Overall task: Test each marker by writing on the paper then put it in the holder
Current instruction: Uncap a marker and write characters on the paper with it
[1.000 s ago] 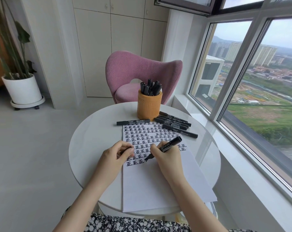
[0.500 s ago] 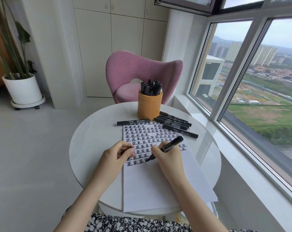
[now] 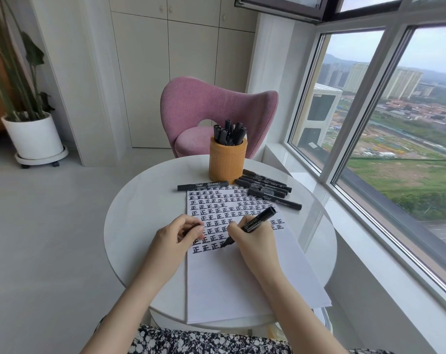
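Observation:
My right hand [image 3: 252,238] grips an uncapped black marker [image 3: 258,222] with its tip touching the white paper [image 3: 242,282] at the end of the lowest row of written characters. Rows of black characters fill the sheet's upper half. My left hand [image 3: 176,236] rests on the paper's left edge, fingers curled round a small dark piece that looks like the cap. The orange holder [image 3: 227,162] stands at the table's far side with several black markers in it. Several more capped markers [image 3: 265,186] lie to its right, and one marker [image 3: 202,185] lies above the sheet.
The round white table [image 3: 140,213] carries everything. A pink chair [image 3: 216,111] stands behind it. A large window [image 3: 395,123] runs along the right. A potted plant in a white pot [image 3: 33,136] sits at the far left on the floor.
The marker tip has shifted slightly along the lowest row of characters as my right hand writes. My left hand has stayed in place.

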Demonstrator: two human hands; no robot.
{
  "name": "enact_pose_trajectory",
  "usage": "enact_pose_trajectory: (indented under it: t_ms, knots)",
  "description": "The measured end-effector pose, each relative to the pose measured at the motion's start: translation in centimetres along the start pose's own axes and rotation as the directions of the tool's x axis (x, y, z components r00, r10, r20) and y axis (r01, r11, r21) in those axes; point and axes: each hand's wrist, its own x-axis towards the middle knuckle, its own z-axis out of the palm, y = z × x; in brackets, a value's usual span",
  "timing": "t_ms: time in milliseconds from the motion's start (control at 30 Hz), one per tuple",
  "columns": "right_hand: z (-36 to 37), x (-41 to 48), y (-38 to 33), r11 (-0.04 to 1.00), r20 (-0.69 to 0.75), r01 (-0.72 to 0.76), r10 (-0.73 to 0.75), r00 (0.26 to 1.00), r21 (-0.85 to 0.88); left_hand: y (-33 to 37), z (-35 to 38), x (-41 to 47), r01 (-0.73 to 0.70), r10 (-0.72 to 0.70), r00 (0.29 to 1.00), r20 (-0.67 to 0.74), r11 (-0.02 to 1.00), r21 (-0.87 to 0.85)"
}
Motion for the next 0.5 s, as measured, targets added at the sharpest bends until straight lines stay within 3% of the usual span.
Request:
enact_pose_trajectory:
  t_ms: [500]
  knots:
    - [-0.34, 0.04, 0.00, 0.999, -0.035, 0.018, -0.017, 0.999, 0.036, -0.13, 0.02, -0.03, 0.006, -0.006, 1.000, 0.007, 1.000, 0.008]
